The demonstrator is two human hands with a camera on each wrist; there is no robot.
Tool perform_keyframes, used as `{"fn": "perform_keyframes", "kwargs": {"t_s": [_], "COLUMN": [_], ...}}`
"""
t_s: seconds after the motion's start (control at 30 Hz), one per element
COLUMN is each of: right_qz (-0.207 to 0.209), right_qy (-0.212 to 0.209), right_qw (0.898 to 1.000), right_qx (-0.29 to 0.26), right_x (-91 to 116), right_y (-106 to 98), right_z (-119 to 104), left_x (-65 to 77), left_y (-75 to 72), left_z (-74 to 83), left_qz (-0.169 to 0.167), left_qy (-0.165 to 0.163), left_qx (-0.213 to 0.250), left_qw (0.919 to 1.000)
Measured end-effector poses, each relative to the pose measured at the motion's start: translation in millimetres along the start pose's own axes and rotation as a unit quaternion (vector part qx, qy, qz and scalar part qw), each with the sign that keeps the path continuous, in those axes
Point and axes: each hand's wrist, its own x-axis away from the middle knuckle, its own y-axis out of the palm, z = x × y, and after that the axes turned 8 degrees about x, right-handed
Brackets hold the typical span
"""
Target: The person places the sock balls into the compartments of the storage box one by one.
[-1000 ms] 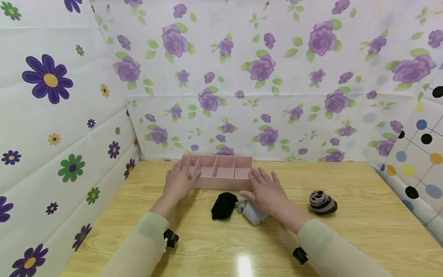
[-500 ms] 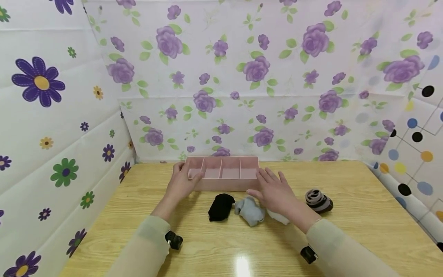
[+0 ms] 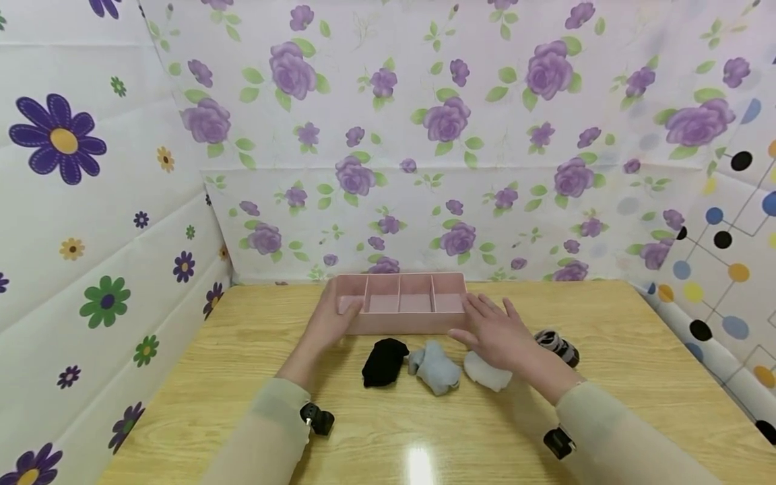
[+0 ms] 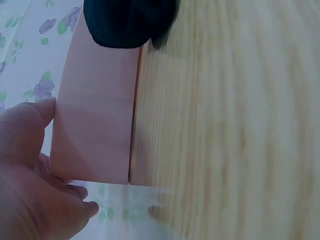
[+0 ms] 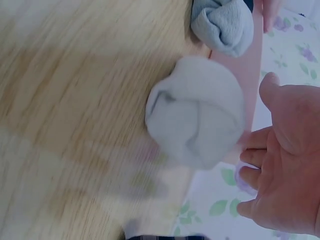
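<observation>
A pink compartment box [image 3: 405, 323], split by thin dividers, stands at the back of the table. My left hand [image 3: 330, 318] grips its left end, thumb at the front rim; in the left wrist view the fingers bend round the end. My right hand [image 3: 498, 335] lies at the right end, fingers extended and fingertips right at the box's side. In front of the box lie a rolled black sock [image 3: 385, 362], a rolled light grey sock [image 3: 435, 368] and a rolled white sock [image 5: 197, 112]. The white sock sits just below my right palm in the head view.
A rolled striped grey-and-black sock [image 3: 560, 348] lies to the right, partly behind my right wrist. The wooden table [image 3: 376, 438] ends at a flowered cloth wall [image 3: 412, 202] just behind the box. Patterned cloths hang on both sides.
The box has slid to the right along the table, with both hands moving along. The white sock, earlier hidden under my right hand, now shows. The striped sock is now partly covered.
</observation>
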Motion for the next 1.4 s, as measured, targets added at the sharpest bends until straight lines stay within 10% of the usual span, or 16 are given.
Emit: {"fn": "perform_keyframes", "kwargs": {"t_s": [0.53, 1.07, 1.4], "right_qz": [-0.006, -0.006, 0.054], "right_qy": [0.007, 0.013, 0.021], "right_qw": [1.000, 1.000, 0.998], "right_qx": [0.011, -0.005, -0.021], "right_x": [17.8, 25.1, 41.8], "right_y": [-10.0, -9.4, -13.3], "right_z": [25.6, 59.2, 79.8], "left_x": [-11.9, -9.4, -40.0], "left_y": [29.7, 40.6, 56.5], "left_z": [-17.1, 7.4, -33.7], "left_qz": [-0.016, -0.058, -0.038], "left_qy": [0.054, 0.040, 0.099], "left_qx": [0.032, 0.026, 0.035], "left_qw": [0.9979, 0.9972, 0.9938]}}
